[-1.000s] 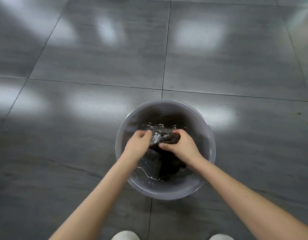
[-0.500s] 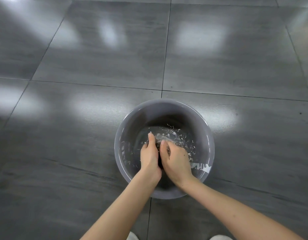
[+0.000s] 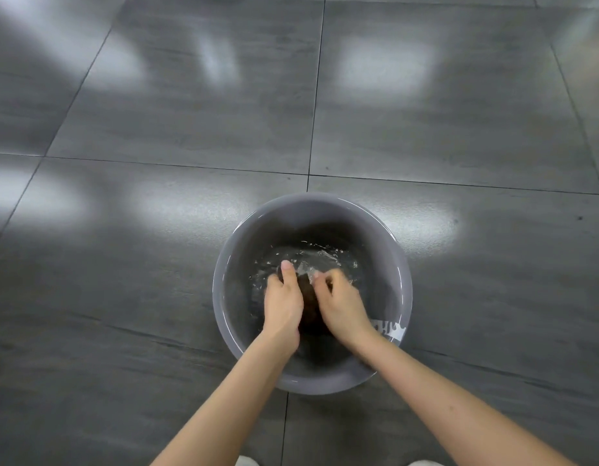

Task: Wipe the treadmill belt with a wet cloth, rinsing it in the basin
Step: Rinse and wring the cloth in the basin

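A round grey basin [image 3: 311,205] stands on the floor in front of me, with rippling water in it. Both my hands are inside it. A dark wet cloth [image 3: 307,299] shows as a narrow strip between them, most of it hidden under my palms and the water. My left hand [image 3: 283,306] grips the cloth's left side, thumb pointing forward. My right hand [image 3: 340,306] holds the right side with curled fingers. The treadmill is not in view.
Large dark grey floor tiles [image 3: 156,264] with thin grout lines and bright light reflections surround the basin. The tips of two white shoes [image 3: 247,460] show at the bottom edge. Water drops cling to the basin's right inner wall.
A second ago the cloth was held above the water between my spread hands. My hands then came together and pushed it down into the water. Now they have parted slightly.
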